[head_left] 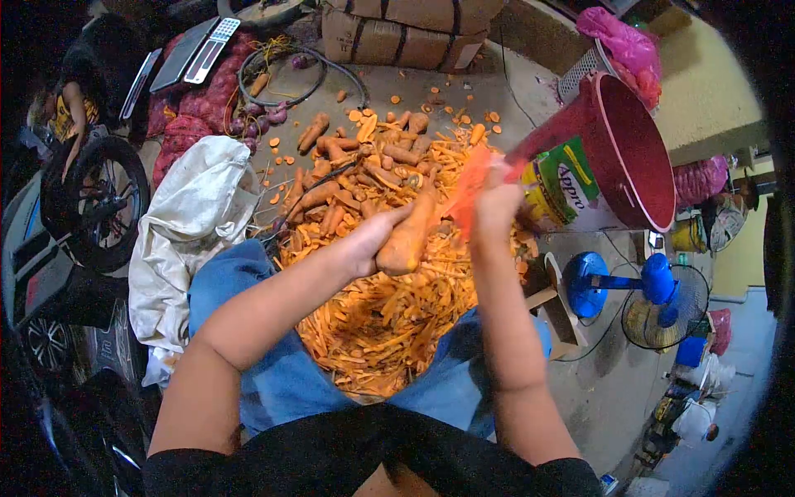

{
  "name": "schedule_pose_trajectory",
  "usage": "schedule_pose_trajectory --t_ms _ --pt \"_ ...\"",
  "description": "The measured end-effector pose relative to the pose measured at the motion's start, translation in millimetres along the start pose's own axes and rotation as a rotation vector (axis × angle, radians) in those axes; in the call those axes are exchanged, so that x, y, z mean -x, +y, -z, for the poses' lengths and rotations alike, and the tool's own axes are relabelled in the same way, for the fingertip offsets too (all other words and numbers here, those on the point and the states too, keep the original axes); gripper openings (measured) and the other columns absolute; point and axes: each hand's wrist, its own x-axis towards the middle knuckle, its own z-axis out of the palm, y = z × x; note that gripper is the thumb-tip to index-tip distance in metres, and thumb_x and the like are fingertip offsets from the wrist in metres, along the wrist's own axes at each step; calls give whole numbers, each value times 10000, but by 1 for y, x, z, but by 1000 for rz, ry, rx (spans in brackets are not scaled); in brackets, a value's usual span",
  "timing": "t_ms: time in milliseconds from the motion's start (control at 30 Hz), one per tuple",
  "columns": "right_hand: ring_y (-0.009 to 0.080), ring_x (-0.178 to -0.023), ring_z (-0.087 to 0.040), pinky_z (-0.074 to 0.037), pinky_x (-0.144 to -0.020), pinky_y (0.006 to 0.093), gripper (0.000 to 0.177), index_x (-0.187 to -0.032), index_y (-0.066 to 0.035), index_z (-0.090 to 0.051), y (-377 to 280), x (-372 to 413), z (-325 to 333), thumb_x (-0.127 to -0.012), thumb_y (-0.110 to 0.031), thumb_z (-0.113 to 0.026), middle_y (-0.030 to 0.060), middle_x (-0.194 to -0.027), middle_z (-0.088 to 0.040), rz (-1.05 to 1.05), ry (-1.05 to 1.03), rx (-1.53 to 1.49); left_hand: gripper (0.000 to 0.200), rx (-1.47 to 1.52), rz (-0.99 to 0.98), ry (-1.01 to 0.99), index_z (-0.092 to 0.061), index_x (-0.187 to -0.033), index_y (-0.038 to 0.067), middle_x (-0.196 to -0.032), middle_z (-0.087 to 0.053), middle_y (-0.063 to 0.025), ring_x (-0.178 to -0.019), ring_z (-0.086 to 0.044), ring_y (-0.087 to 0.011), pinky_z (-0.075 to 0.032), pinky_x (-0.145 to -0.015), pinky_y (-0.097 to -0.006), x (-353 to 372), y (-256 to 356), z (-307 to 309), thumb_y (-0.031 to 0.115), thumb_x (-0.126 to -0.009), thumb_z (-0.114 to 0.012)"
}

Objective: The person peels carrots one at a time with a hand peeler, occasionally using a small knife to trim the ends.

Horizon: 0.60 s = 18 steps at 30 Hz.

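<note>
A large carrot (407,236) rests in my left hand (383,240), its thick end toward me and my fingers closed round it. To its right is my right hand (497,211), closed and smeared by motion. From it stretches a flat orange-red thing (468,190), too blurred for me to tell its kind. Below both hands, a heap of orange peelings (373,331) fills the floor between my knees. Beyond my left hand, several whole carrots (331,190) lie piled among peelings and cut rounds.
A red bucket (633,149) with a green label leans close by my right hand. A white sack (186,215) lies at the left, near a motorbike wheel (103,203). Net bags of onions (203,108) and strapped boxes (397,41) stand at the back; a blue fan (588,286) is at the right.
</note>
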Motion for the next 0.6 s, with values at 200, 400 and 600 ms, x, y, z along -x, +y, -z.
schedule_pose_trajectory --t_ms 200,400,600 --pt "65 -537 -386 -324 -461 244 293 -615 -1 -440 16 21 -20 -805 -224 -428 0 -573 -445 131 -25 59 337 -149 -143 -90 -466 -952 72 -812 -540 -45 -646 -532 -115 -443 -556 -230 -2 -1 -2 293 -847 -235" --pt "68 -505 -390 -326 -439 236 256 -648 -22 -458 33 -48 29 -806 -221 -432 -7 -581 -453 -155 270 37 386 -290 -77 -92 -413 -1078 48 -995 -512 -50 -845 -520 -141 -414 -744 -257 18 -4 -18 323 -829 -311" --pt "93 -494 -387 -330 -446 263 279 -663 19 -488 11 33 -23 -798 -220 -440 9 -553 -460 145 -81 -116 302 101 -80 53 -447 -930 81 -742 -512 -12 -599 -506 -113 -451 -535 -265 6 6 -13 297 -843 -255"
